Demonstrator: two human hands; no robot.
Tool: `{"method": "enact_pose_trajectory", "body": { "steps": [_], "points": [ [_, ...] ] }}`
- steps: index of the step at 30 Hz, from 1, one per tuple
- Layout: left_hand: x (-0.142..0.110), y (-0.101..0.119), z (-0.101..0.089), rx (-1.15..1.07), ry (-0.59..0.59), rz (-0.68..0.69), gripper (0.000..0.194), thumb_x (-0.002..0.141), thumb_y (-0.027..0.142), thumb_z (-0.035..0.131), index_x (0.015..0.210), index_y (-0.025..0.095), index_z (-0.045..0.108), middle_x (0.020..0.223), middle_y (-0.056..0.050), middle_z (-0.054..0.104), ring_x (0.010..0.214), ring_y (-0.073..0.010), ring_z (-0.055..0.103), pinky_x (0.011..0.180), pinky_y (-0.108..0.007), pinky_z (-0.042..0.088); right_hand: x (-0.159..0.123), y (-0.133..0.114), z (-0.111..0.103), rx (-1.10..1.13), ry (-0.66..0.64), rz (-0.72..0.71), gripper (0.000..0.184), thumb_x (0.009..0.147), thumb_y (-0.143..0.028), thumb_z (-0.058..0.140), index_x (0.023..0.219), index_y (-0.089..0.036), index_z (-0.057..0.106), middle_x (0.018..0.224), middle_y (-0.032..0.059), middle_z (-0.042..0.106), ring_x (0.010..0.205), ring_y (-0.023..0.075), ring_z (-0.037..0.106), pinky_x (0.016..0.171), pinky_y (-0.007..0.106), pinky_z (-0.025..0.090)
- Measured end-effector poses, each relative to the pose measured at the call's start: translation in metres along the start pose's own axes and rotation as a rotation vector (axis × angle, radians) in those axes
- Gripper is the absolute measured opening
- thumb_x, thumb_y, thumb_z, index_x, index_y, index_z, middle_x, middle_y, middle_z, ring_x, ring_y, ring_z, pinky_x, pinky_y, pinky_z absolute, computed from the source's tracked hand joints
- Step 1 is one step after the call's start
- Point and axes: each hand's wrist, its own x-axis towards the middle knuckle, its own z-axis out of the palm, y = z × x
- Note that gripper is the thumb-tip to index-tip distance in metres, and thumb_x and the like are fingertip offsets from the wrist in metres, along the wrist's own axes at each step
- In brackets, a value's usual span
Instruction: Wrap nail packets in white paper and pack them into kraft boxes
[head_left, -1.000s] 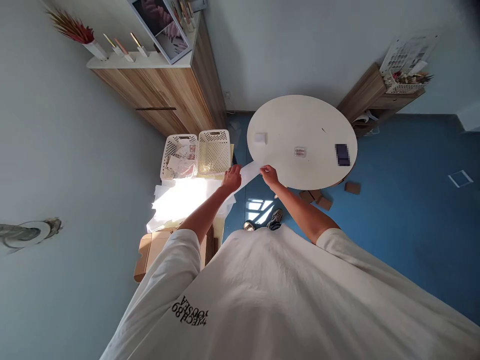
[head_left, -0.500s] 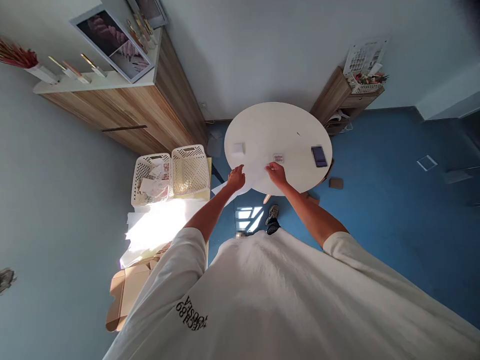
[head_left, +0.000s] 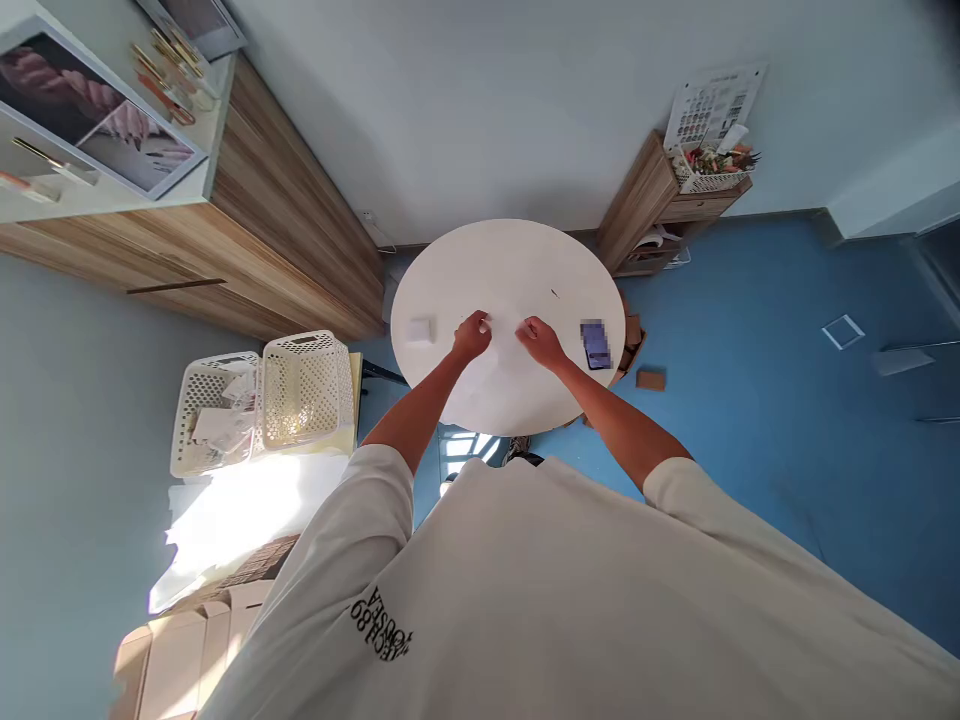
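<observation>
The left hand (head_left: 472,337) and right hand (head_left: 540,343) now sit close together over the middle of the round white tabletop (head_left: 510,255), and the white paper strip that ran between them a second ago no longer shows. The left grip is narrow, its fingertips pinched; the right is curled downward; whether either holds anything small, I cannot tell. On the tabletop, a white block (head_left: 421,331) lies left of the hands and a blurred purple object (head_left: 596,345) right of them. Two lattice plastic baskets (head_left: 306,390) stand beside the tabletop.
</observation>
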Motion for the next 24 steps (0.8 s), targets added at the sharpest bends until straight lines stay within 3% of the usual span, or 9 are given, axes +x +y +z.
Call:
{"method": "enact_pose_trajectory", "body": {
  "steps": [4, 8, 11, 18, 24],
  "points": [
    [0.029, 0.026, -0.001, -0.053, 0.062, -0.035, 0.026, 0.097, 0.021, 0.054, 0.118, 0.025, 0.068, 0.12, -0.007, 0.075, 0.114, -0.0265, 0.068, 0.113, -0.05, 0.047, 0.023, 0.009, -0.025, -0.077, 0.002, 0.02, 0.02, 0.081, -0.031, 0.068, 0.08, -0.026, 0.049, 0.077, -0.0027, 0.057, 0.074, 0.0181, 0.051, 0.069, 0.031, 0.043],
    [0.043, 0.042, -0.004, -0.006, 0.17, 0.017, 0.021, 0.095, 0.017, 0.057, 0.109, 0.025, 0.07, 0.124, -0.009, 0.07, 0.123, -0.029, 0.062, 0.112, -0.05, 0.046, 0.038, 0.01, -0.032, -0.093, 0.132, -0.067, 0.005, 0.086, -0.028, 0.058, 0.085, -0.025, 0.054, 0.09, 0.0013, 0.063, 0.084, 0.0202, 0.055, 0.079, 0.034, 0.047],
    [0.048, 0.052, -0.01, 0.032, 0.243, 0.045, 0.021, 0.091, 0.01, 0.058, 0.1, 0.025, 0.071, 0.122, -0.01, 0.067, 0.122, -0.0312, 0.059, 0.107, -0.05, 0.049, 0.043, 0.006, -0.034, -0.112, 0.197, -0.171, 0.006, 0.088, -0.028, 0.054, 0.09, -0.024, 0.058, 0.098, 0.004, 0.065, 0.091, 0.0213, 0.058, 0.085, 0.036, 0.048],
    [0.054, 0.071, -0.036, -0.024, 0.208, 0.141, 0.027, 0.095, 0.009, 0.049, 0.11, 0.025, 0.065, 0.125, -0.009, 0.06, 0.102, -0.0228, 0.065, 0.082, -0.037, 0.056, 0.045, -0.015, -0.045, -0.186, 0.307, -0.291, 0.014, 0.089, -0.021, 0.052, 0.096, -0.024, 0.063, 0.102, 0.006, 0.062, 0.092, 0.0215, 0.059, 0.087, 0.037, 0.051],
    [0.05, 0.072, -0.043, -0.039, 0.222, 0.246, 0.033, 0.092, 0.004, 0.048, 0.115, 0.025, 0.061, 0.141, -0.012, 0.055, 0.127, -0.0249, 0.061, 0.092, -0.036, 0.055, 0.042, -0.026, -0.046, -0.293, 0.358, -0.351, 0.019, 0.097, -0.02, 0.048, 0.103, -0.024, 0.066, 0.111, 0.0097, 0.063, 0.109, 0.0262, 0.058, 0.096, 0.04, 0.049]
  ]
}}
